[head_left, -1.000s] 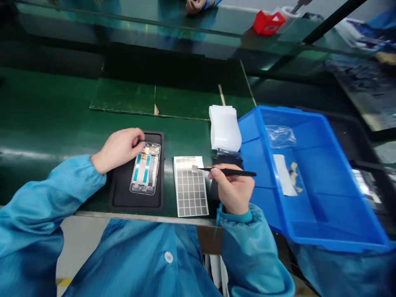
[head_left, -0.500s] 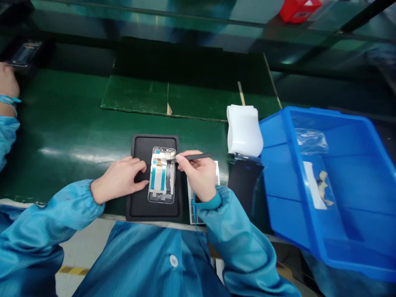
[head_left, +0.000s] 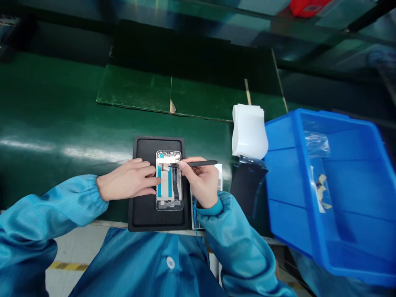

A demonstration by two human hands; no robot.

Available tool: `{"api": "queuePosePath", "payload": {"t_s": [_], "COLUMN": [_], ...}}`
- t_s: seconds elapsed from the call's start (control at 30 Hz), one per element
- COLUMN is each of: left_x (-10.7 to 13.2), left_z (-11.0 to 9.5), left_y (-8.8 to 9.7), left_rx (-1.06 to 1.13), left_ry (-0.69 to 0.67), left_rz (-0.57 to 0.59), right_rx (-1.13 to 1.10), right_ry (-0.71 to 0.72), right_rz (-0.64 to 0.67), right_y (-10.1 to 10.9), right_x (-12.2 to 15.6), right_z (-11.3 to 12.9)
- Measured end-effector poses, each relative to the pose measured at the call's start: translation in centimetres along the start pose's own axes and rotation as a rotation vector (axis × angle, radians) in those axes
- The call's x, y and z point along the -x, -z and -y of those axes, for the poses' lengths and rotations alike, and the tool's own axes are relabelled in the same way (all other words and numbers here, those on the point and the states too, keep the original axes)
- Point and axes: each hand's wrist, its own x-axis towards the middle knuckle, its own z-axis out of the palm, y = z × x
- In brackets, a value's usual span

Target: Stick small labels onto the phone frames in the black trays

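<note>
While our left hand (head_left: 126, 180) lies on the metal phone frame (head_left: 169, 180), its grip stays wide, with the fingers almost straight and the fingertips on the left side of the frame. Our right hand (head_left: 199, 181) has a narrow grip and holds black tweezers (head_left: 201, 163) between the thumb and the fingers. Their tip is over the upper part of the frame, but we cannot tell if it touches the frame.

The phone frame lies upright in front of us, in the middle of a black rubber mat (head_left: 145, 215), and it has two blue strips on its inner side. The mat is on a green tabletop (head_left: 62, 123). Just right of the mat, a white sheet (head_left: 219, 175) is mostly hidden under our right hand. Farther right stands a stack of white film (head_left: 250, 132), and beside it is a blue plastic bin (head_left: 280, 185). Inside the bin are a clear plastic bag (head_left: 317, 144) and some pale paper scraps (head_left: 321, 190). Our arms are in blue sleeves (head_left: 46, 206).
</note>
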Motion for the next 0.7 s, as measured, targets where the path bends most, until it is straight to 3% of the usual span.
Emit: {"api": "queuePosePath", "payload": {"t_s": [0.37,0.7], "left_x": [0.7,0.5], "left_z": [0.9,1.0], "left_y": [-0.9,-1.5], "left_rx": [0.142,0.161], "left_ry": [-0.083,-0.093], "left_rz": [-0.164,-0.260], "right_rx": [0.145,0.187], "right_ry": [0.052,0.109], "right_rz": [0.075,0.056], "right_y": [0.3,-0.3], "right_x": [0.6,1.1], "right_z": [-0.4,0.2]}}
